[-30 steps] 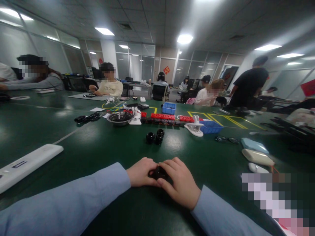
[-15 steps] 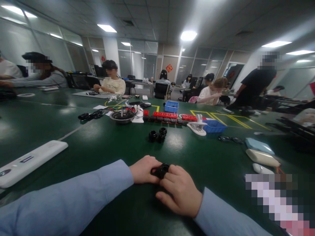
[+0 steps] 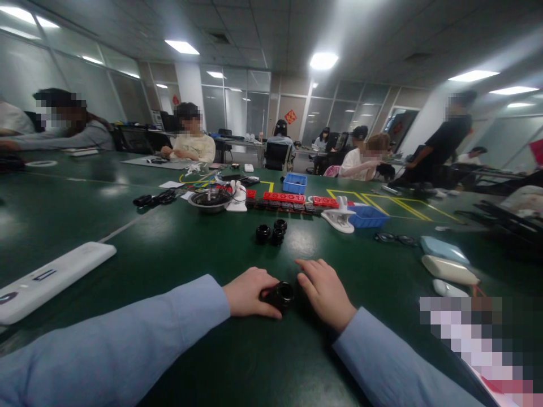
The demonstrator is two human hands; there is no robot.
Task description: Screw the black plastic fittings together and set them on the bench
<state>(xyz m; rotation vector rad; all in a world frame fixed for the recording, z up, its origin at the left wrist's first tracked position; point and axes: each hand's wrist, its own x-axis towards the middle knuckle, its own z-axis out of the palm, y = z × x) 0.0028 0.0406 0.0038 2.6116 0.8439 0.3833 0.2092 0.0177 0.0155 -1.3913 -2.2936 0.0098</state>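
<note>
My left hand [image 3: 250, 292] rests on the green table [image 3: 169, 249] with its fingers closed around a small black round fitting [image 3: 281, 294], whose open end faces up. Just to the right of the fitting, my right hand [image 3: 326, 291] lies flat on the table with fingers stretched out, holding nothing. Both arms wear light blue sleeves. Farther ahead, three more black fittings [image 3: 271, 232] stand together in a small cluster on the table.
A white power strip [image 3: 51, 278] lies at the left. Beyond the cluster are a metal bowl [image 3: 210, 200], red and black blocks [image 3: 288, 201], a white clip [image 3: 339, 218] and blue bins [image 3: 365, 216]. Pale cases [image 3: 449, 260] sit at the right. Other people work at far tables.
My right hand has let go of the black fitting, moved to its right and flattened on the table. My left hand keeps holding the fitting.
</note>
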